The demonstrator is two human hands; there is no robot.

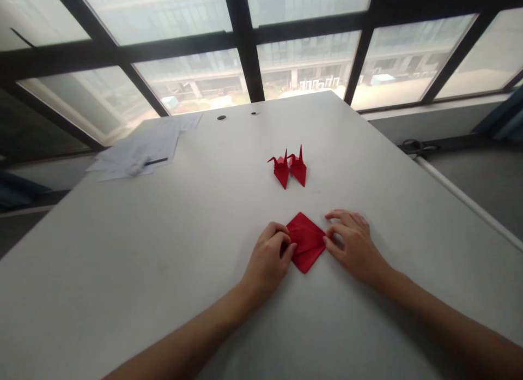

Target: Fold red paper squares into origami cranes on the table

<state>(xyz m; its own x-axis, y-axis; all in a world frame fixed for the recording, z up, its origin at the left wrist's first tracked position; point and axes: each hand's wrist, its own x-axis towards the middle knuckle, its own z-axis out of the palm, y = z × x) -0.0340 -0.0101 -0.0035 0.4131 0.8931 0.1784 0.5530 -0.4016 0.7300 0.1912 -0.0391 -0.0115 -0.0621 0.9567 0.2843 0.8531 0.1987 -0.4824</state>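
A folded red square of origami paper point(306, 241) lies on the white table like a diamond, one corner pointing away from me and creases showing across its middle. At its left corner, my left hand point(272, 254) pinches the paper between thumb and fingers. My right hand point(353, 243) grips the opposite corner with thumb and index finger, its other fingers loosely bent. Just beyond the paper stand two finished red paper cranes, a left crane point(281, 170) and a right crane point(298, 167), side by side and close together.
Several white paper sheets point(139, 145) lie at the table's far left with a dark pen point(156, 161) on them. Two round cable holes, one a dark grommet point(221, 118), sit near the far edge. Dark-framed windows point(249, 47) rise behind the white table point(163, 271).
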